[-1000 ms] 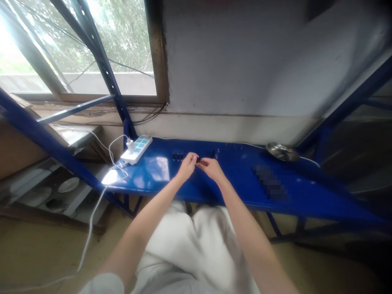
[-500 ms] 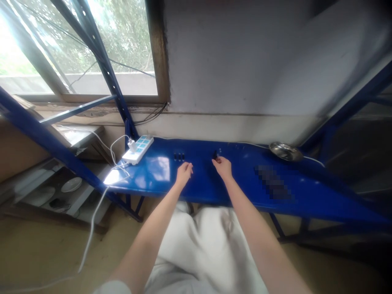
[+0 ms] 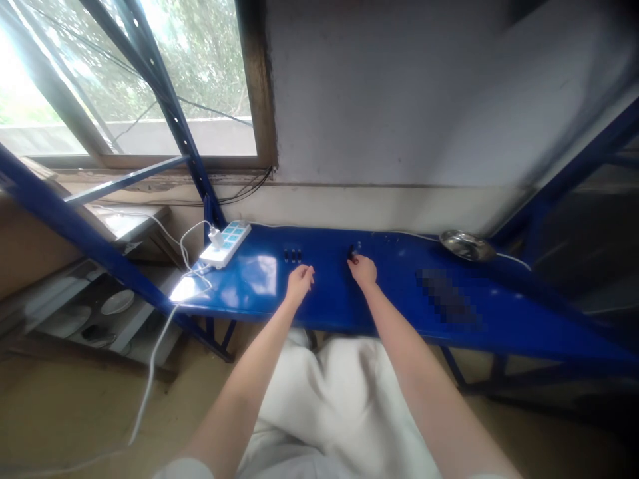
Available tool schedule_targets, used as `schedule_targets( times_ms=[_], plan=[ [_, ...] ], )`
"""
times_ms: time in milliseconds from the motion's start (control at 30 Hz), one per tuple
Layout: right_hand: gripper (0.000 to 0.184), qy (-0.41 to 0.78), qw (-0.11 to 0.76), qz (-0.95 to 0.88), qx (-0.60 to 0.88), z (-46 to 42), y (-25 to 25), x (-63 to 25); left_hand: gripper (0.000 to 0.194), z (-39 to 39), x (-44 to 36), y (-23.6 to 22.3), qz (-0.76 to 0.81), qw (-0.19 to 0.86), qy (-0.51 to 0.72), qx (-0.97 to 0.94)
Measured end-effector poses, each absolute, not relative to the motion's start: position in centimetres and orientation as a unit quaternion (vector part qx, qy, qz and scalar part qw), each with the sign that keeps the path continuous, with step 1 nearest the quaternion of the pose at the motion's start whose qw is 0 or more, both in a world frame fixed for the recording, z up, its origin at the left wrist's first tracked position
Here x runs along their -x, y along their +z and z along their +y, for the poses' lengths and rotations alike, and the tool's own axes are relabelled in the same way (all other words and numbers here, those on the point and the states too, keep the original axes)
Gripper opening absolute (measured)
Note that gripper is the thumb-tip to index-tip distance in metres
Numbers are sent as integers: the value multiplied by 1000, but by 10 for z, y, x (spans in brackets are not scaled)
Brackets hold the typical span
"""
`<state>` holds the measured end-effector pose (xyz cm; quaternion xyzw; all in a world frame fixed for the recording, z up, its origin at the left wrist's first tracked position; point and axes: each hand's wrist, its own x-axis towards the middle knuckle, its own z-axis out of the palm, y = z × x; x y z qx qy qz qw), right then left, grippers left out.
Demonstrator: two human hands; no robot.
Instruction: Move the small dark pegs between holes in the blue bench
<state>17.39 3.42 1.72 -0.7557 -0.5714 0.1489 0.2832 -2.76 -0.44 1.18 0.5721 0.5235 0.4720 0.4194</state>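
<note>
Both of my hands are over a glossy blue metal shelf [image 3: 249, 283]. My left hand [image 3: 299, 281] rests near the shelf's front part with its fingers curled loosely and nothing visible in them. My right hand [image 3: 363, 269] reaches further back, its fingertips pinched at a small black part [image 3: 351, 252] standing on the shelf. A short row of small black parts [image 3: 292, 255] sits just behind my left hand, untouched.
A white power strip with blue sockets [image 3: 224, 243] and a plugged-in white charger lies at the shelf's left end, its cable trailing to the floor. A steel dish [image 3: 466, 245] sits at the right rear. Blue rack posts [image 3: 164, 106] and a window stand behind.
A second ago both hands were together pinching a small black part. They have since parted: the right hand carried it back and right to the shelf, and the left hand dropped towards the front.
</note>
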Motion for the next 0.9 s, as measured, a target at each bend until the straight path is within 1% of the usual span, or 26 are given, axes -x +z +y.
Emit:
schedule_targets(
  times_ms=[200,367,633,733,833,900],
  plan=[
    [25,168,265,-559,768,35,22,-173,28,-5,28,13,526,419,470,-572],
    [23,175,255,-577,756,39,20,-181,29,-5,28,12,522,419,472,-575],
    [22,186,260,-523,790,36,21,-191,30,-3,28,9,521,416,473,-575],
    [24,185,270,-510,795,32,22,-190,29,-3,28,10,524,415,469,-577],
    [26,184,273,-506,798,32,22,-190,28,-5,27,10,532,390,469,-587],
    [27,180,269,-504,800,34,21,-190,26,-5,27,9,547,339,484,-593]
  ],
)
